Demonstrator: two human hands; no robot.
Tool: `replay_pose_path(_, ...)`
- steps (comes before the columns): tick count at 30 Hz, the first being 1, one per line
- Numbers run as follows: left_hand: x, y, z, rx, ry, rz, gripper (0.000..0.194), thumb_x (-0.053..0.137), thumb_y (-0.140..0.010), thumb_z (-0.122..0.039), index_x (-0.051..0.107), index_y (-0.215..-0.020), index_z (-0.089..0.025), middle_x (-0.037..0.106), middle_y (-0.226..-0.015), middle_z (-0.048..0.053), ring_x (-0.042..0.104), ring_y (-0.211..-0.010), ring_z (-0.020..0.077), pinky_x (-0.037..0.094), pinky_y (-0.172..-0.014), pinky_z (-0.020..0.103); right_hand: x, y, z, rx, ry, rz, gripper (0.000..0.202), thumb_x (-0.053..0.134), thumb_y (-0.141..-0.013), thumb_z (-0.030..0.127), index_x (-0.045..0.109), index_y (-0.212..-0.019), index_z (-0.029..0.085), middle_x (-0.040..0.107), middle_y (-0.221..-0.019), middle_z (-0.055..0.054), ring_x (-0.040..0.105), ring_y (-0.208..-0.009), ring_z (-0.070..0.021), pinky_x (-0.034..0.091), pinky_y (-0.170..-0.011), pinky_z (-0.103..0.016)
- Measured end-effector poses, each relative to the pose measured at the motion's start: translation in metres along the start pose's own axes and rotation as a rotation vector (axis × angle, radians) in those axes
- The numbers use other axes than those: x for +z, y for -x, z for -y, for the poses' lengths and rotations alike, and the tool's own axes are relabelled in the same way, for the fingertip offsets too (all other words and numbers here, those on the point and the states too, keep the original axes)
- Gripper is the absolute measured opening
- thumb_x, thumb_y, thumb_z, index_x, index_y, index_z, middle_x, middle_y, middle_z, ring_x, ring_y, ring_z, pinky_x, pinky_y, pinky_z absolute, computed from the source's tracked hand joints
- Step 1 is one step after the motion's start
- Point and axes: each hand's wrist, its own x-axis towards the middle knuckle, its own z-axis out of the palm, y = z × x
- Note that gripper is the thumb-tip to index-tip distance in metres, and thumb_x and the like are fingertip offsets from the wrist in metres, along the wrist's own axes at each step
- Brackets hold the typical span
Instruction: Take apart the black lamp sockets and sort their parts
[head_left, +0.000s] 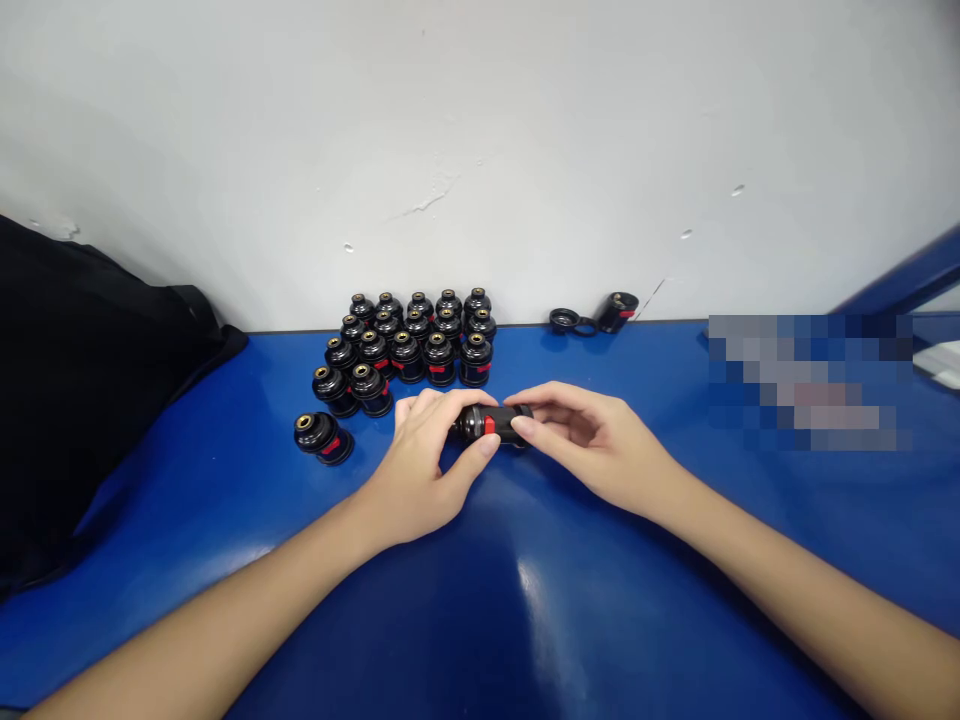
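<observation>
Between my two hands a black cylindrical fitting with a red tab (507,424) lies on its side, just above or on the blue table. My left hand (427,460) grips its narrower, stepped end between thumb and fingers. At the wider end, my right hand (592,440) pinches it with thumb and fingertips. Close to my left hand stands a similar black fitting (324,438), slightly tilted, with a brass-coloured hole on top and a red tab. Behind it are several more such fittings (406,356) standing in rows. My fingers hide parts of the held piece.
By the wall (525,150) sit a black ring-shaped part (571,322) and a black cylinder with a red mark (618,312). A black cloth or bag (97,390) covers the table's left side. Something pixelated (810,385) lies at the right. The blue tabletop (420,620) is glossy.
</observation>
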Motion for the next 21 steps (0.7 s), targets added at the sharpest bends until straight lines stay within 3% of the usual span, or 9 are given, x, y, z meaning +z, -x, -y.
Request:
replay_pose_path(3, -0.0001, -0.0016, -0.0012, -0.083, 0.015, -0.003, 0.022, 0.051, -0.111, -0.039, 0.065, -0.121, -0.026, 0.076, -0.113, 0.002, 0.062, -0.106, 0.0240, 0.034, -0.103, 0.045, 0.0001, 0.0011, -0.0003, -0.153, 0.017, -0.022, 0.029, 0.086, -0.090, 0.040, 0.077, -0.114, 0.025, 0.078, -0.110, -0.006, 0.079, -0.099, -0.0229, 0.070, -0.096, -0.041)
replay_pose_path(9, -0.0007, -0.0039, -0.0020, -0.151, 0.048, -0.006, 0.032, 0.043, -0.112, -0.045, 0.067, -0.108, -0.024, 0.076, -0.090, 0.001, 0.062, -0.091, 0.0233, 0.037, -0.097, 0.046, -0.0014, 0.0058, 0.0012, -0.389, 0.240, -0.050, 0.027, 0.083, -0.094, 0.028, 0.075, -0.120, 0.030, 0.075, -0.121, -0.008, 0.073, -0.117, -0.0272, 0.064, -0.108, -0.049)
replay_pose_path(13, -0.0008, -0.0018, -0.0004, -0.083, 0.050, -0.021, 0.024, 0.049, -0.111, -0.042, 0.064, -0.121, -0.026, 0.078, -0.111, 0.002, 0.064, -0.103, 0.0240, 0.039, -0.100, 0.044, -0.0001, 0.0067, 0.0062, -0.277, 0.221, -0.061, 0.047, 0.087, -0.090, 0.040, 0.069, -0.132, 0.028, 0.075, -0.133, -0.009, 0.075, -0.120, -0.0288, 0.064, -0.109, -0.048)
replay_pose_path(16, -0.0006, 0.0000, 0.0003, -0.010, 0.031, -0.007, 0.024, 0.054, -0.109, -0.037, 0.060, -0.131, -0.029, 0.074, -0.127, 0.002, 0.063, -0.115, 0.0243, 0.036, -0.105, 0.044, 0.0010, 0.0045, 0.0064, -0.107, 0.152, -0.048, 0.035, 0.075, -0.098, 0.048, 0.070, -0.124, 0.025, 0.081, -0.117, -0.008, 0.081, -0.100, -0.0249, 0.070, -0.093, -0.042)
replay_pose_path(19, 0.0002, -0.0001, -0.0002, -0.022, 0.009, -0.008, 0.022, 0.054, -0.110, -0.038, 0.062, -0.127, -0.028, 0.076, -0.124, 0.001, 0.063, -0.114, 0.0241, 0.035, -0.105, 0.044, 0.0015, 0.0020, 0.0033, -0.028, 0.090, -0.021, 0.028, 0.069, -0.102, 0.050, 0.072, -0.111, 0.024, 0.081, -0.096, -0.006, 0.081, -0.083, -0.0217, 0.072, -0.079, -0.037)
replay_pose_path(21, 0.0007, -0.0012, -0.0008, -0.078, 0.009, -0.023, 0.022, 0.051, -0.110, -0.040, 0.064, -0.120, -0.026, 0.078, -0.114, 0.002, 0.064, -0.106, 0.0238, 0.036, -0.103, 0.045, 0.0019, 0.0017, 0.0018, -0.060, 0.065, -0.037, 0.028, 0.076, -0.097, 0.048, 0.073, -0.110, 0.024, 0.080, -0.100, -0.006, 0.080, -0.086, -0.0218, 0.072, -0.081, -0.037)
